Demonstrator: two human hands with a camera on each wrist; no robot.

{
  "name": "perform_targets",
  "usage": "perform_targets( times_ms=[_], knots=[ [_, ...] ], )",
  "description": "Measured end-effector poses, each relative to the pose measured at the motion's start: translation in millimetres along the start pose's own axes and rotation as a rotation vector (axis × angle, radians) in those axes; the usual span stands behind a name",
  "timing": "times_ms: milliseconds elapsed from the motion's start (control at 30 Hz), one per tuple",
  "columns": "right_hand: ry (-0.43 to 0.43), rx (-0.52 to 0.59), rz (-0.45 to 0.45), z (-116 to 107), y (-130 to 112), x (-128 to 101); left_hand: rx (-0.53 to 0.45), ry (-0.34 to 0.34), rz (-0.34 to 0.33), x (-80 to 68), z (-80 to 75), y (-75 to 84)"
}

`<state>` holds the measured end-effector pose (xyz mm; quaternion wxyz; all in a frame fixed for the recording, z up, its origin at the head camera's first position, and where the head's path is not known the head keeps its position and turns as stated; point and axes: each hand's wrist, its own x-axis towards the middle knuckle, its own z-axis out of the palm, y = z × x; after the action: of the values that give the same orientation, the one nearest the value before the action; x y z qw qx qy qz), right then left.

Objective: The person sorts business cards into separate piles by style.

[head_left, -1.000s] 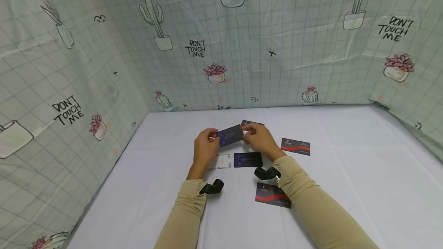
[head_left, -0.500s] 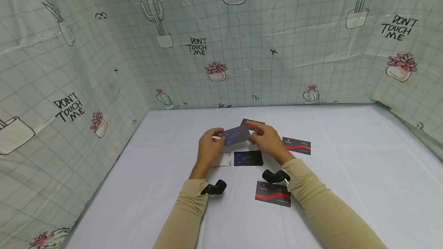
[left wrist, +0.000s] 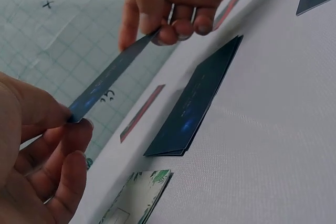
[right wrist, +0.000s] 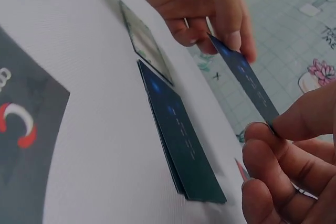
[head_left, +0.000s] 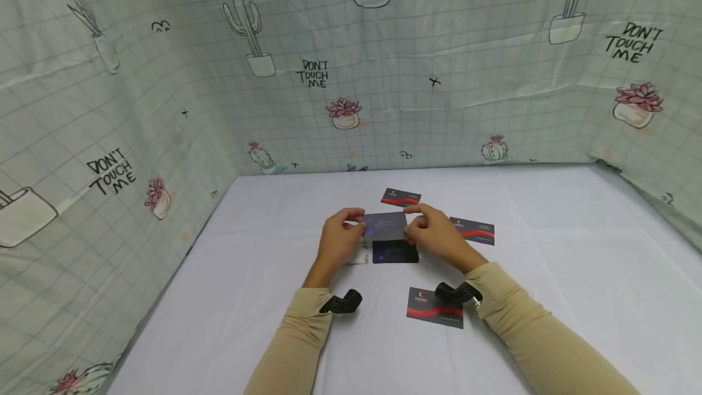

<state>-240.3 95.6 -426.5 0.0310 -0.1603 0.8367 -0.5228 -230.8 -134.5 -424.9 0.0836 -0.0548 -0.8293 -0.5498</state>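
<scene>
Left hand point(head_left: 339, 241) and right hand point(head_left: 436, 235) each pinch one short end of a dark blue card point(head_left: 385, 225), held level in the air just above a small stack of dark blue cards point(head_left: 395, 252) on the white tablecloth point(head_left: 548, 249). Left of that stack: a leaf-print card point(left wrist: 137, 200). Around the stack: 3 black-and-red cards, far point(head_left: 401, 197), right point(head_left: 473, 230), near point(head_left: 436, 308).

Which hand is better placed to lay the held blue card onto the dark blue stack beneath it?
Probably the right hand: it hangs nearer the dark blue stack, while the left hand sits over the pale card. Both pinch the blue card.
</scene>
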Motion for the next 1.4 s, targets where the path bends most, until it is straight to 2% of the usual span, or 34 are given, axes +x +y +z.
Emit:
perform_targets(
  times_ms=[100,400,633,833,1033,1133,1267,1400],
  knots=[
    [-0.002,0.002,0.002,-5,1,-5,-0.011,-0.05,-0.008,-1.4,0.2,1.3],
    [-0.018,-0.027,0.027,-11,2,-11,-0.015,-0.129,-0.024,-5.6,-0.8,2.1],
    [-0.004,-0.029,0.029,-12,7,-16,-0.086,-0.172,-0.031,-6.5,-0.6,0.8],
    [0.041,-0.04,0.049,-10,10,-15,-0.034,-0.204,-0.031,-8.4,-2.8,1.7],
    [0.037,0.001,0.094,-11,14,-16,-0.034,-0.353,-0.06,-10.7,-10.0,0.5],
    [0.048,0.009,0.123,-12,15,-16,-0.053,-0.404,-0.066,-10.7,-10.9,0.9],
    [0.043,0.005,0.131,-14,17,-15,-0.012,-0.426,-0.049,-11.3,-9.4,1.9],
    [0.023,0.0,0.097,-13,16,-16,0.05,-0.425,-0.041,-10.8,-8.3,4.3]
  ],
)
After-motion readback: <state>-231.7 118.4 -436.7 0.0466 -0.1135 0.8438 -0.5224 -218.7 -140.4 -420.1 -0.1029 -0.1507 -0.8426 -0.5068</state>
